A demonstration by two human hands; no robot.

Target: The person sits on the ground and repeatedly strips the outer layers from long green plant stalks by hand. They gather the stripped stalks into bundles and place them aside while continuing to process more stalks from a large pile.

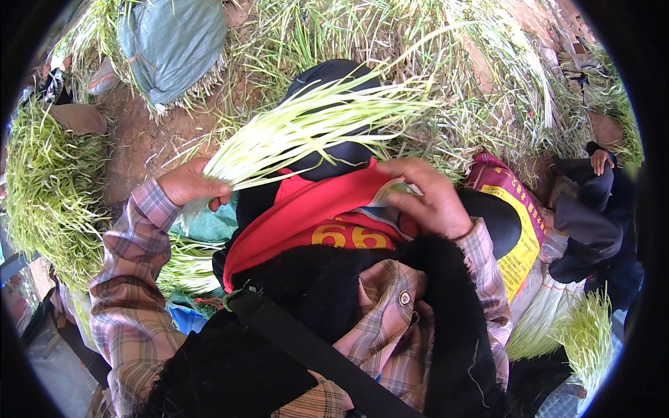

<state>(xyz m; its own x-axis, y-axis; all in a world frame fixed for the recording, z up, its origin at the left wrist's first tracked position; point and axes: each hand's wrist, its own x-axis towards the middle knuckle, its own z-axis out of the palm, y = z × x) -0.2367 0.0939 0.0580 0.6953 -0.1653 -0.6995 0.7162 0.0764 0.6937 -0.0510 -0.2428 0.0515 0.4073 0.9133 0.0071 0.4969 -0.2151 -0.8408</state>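
My left hand (pixel 193 183) grips a bunch of pale yellow-green leafy stems (pixel 308 130), which look like blanched chives, near one end. The long leaves fan out to the right over my dark-clad leg, with one long strand reaching up past the others. At the right side of my lap, my right hand (pixel 431 198) hovers with thumb and fingers apart, below the leaf tips. Beneath it lies a red apron (pixel 308 204) with yellow figures. Whether the fingertips touch the apron or the pale patch on it, I cannot tell.
Loose leaves (pixel 324 31) litter the earth ahead. A green woven sack (pixel 172 47) covers a bundle at upper left, above a leafy heap (pixel 57 193). At right are a printed purple-and-yellow sack (pixel 515 224), tied bundles (pixel 543 318) and a seated person's hand (pixel 601 161).
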